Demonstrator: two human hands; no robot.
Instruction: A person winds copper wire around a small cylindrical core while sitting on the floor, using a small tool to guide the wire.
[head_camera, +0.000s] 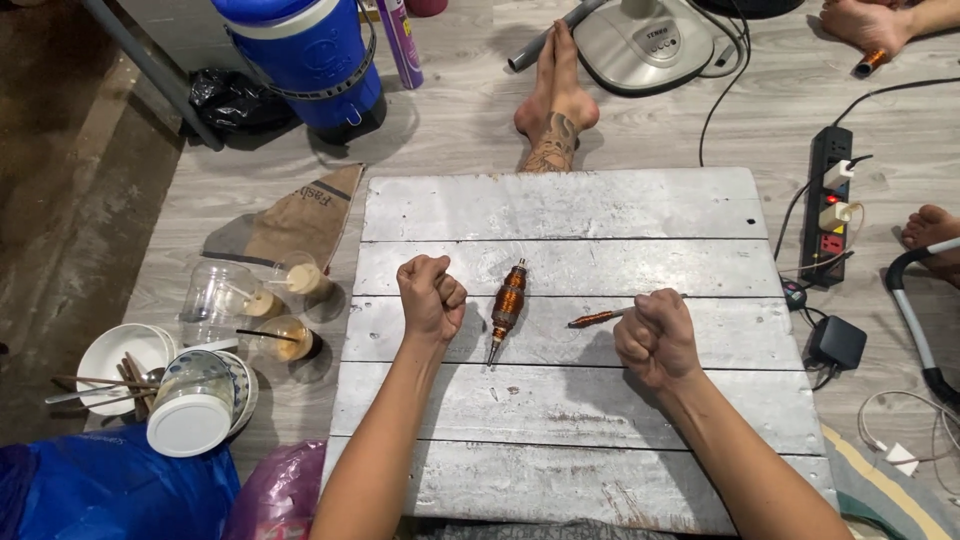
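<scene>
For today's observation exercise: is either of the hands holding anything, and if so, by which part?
Nothing is visibly held. Both the left hand and the right hand are closed fists, clear of the copper-wound motor armature between them.

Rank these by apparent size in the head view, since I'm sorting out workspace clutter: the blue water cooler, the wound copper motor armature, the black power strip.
1. Blue water cooler, clearly largest, though cut off at the top.
2. Black power strip.
3. Copper motor armature, smallest, yet not far behind in length; nearness makes that gap unsure.
</scene>
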